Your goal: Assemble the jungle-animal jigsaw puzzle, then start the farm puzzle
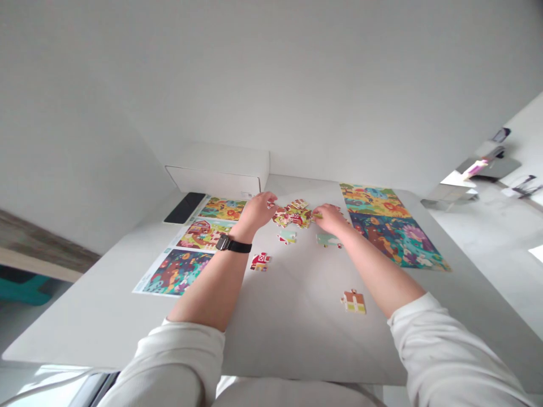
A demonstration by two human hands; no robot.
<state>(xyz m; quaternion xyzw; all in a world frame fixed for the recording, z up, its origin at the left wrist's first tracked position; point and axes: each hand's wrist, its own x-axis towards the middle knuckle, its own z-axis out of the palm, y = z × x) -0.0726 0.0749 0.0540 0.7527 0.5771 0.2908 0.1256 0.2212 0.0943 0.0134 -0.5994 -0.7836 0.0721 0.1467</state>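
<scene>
At the far middle of the table, a heap of jigsaw puzzle pieces point(292, 218) in red, yellow and green lies between my two hands. My left hand point(257, 210), with a black watch on its wrist, has its fingers curled on a red-and-white puzzle piece point(271, 204) at the heap's left edge. On the other side my right hand point(331, 219) pinches a yellow-green puzzle piece point(316, 215); the fingers partly cover it. Nearer me lie a pale green piece point(288, 236), a pale green strip with red corners point(328, 241) and red barn pieces point(260, 261).
An orange-and-yellow piece point(354, 302) lies alone at the near right. A picture sheet point(186, 249) and a black phone point(185, 208) are on the left, before a white box point(214, 178). Two colourful pictures point(392, 232) lie on the right. A wall rises behind the table.
</scene>
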